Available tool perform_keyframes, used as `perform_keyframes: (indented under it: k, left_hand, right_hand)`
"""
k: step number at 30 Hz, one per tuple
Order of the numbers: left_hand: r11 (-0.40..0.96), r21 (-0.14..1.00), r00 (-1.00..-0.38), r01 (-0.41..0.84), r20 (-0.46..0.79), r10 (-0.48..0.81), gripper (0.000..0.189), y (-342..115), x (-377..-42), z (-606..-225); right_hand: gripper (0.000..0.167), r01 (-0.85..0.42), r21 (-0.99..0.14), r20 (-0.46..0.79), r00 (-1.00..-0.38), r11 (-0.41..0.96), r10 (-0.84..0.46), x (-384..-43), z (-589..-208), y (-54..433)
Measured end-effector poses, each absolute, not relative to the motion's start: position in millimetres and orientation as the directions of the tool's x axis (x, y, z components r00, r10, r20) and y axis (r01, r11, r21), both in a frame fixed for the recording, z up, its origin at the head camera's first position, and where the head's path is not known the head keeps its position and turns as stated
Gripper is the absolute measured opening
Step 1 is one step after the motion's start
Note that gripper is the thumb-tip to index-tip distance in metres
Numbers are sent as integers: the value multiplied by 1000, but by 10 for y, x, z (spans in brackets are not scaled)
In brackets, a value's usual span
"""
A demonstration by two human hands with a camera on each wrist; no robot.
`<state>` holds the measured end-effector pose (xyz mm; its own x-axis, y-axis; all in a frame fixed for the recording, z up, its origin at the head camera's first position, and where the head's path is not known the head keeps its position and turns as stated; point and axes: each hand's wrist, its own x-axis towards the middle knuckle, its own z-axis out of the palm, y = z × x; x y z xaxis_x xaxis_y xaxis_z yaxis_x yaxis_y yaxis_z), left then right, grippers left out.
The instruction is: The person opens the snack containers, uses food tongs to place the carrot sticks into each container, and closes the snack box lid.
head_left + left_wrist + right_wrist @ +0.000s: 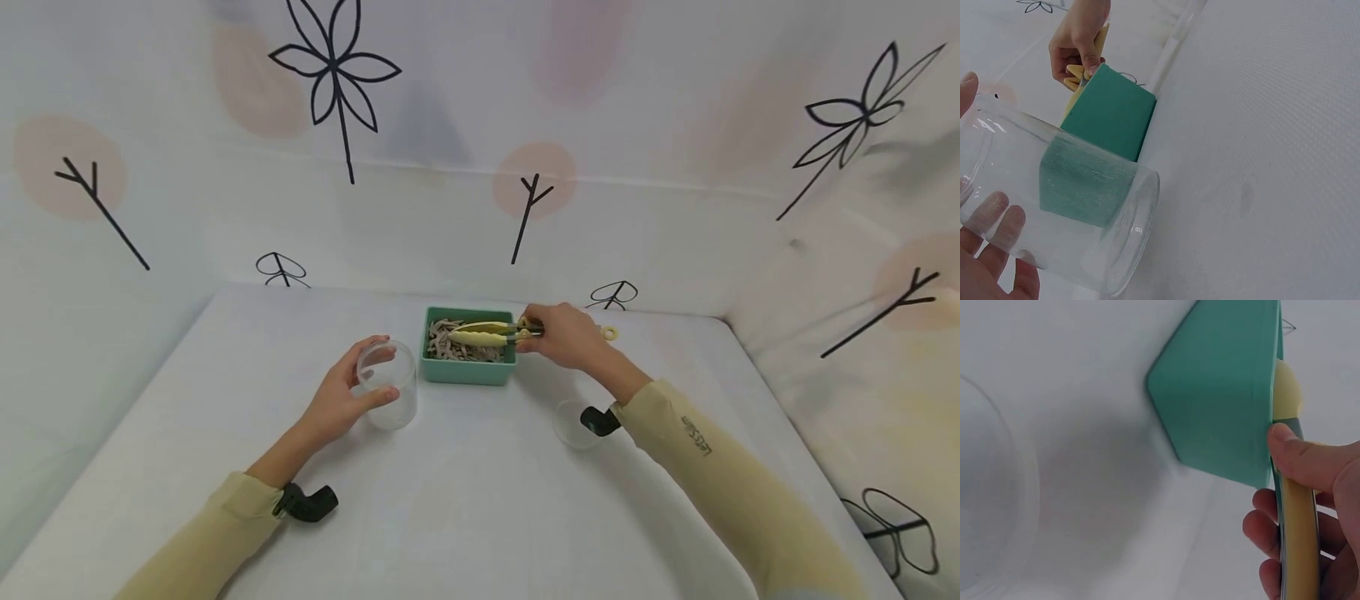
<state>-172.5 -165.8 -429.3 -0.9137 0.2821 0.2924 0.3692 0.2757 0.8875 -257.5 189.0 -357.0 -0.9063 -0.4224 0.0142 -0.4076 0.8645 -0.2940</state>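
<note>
My left hand (333, 408) holds a clear, empty cylindrical jar (397, 407), fingers on its far side and thumb on the near side. The jar stands left of a green rectangular box (465, 372), its open top upward. Small greyish-beige strips (441, 343) fill the bottom of the box. At the box's right end, my right hand (564, 335) grips yellow tongs (480, 339) with the thumb along one arm. The tongs' scalloped tips reach over the strips inside the box. In the right wrist view, the box wall (1222, 394) hides the tips and the contents.
A clear round lid (567, 432) lies on the white table (480, 500), under the right wrist and partly behind its black camera mount (600, 421). Patterned cloth (450, 225) rises behind the table and along both sides.
</note>
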Motion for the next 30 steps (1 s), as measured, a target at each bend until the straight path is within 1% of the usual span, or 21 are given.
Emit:
perform_keyframes:
  k: [2,6,8,14,21,25,30]
  left_hand:
    - [273,889,-914,368,291,283,73,-1656,-1728,-4300]
    - [268,888,-910,372,293,292,73,-1652,-1733,-4305]
    - [269,887,-908,376,296,296,73,-1651,-1733,-4307]
    - [277,885,-909,375,293,295,73,-1659,-1729,-4296]
    - [261,885,-905,384,305,297,72,-1667,-1742,-4321]
    - [252,890,-906,380,304,295,71,-1673,-1740,-4326]
    - [241,897,-908,371,296,295,71,-1678,-1745,-4319]
  right_hand:
    - [42,-405,-296,12,-907,865,-421,-2579,-3579,1902]
    - [62,-395,-285,-20,-909,873,-417,-2598,-3559,1899]
    - [68,-398,-282,-40,-904,873,-425,-2622,-3540,1886]
    - [67,-396,-282,-73,-899,874,-431,-2684,-3442,1772]
    - [76,-417,-213,-111,-888,884,-446,-2677,-3382,1723]
    - [74,-428,-210,-118,-882,879,-457,-2648,-3332,1753]
    - [71,-441,-171,-144,-874,881,-465,-2633,-3268,1734]
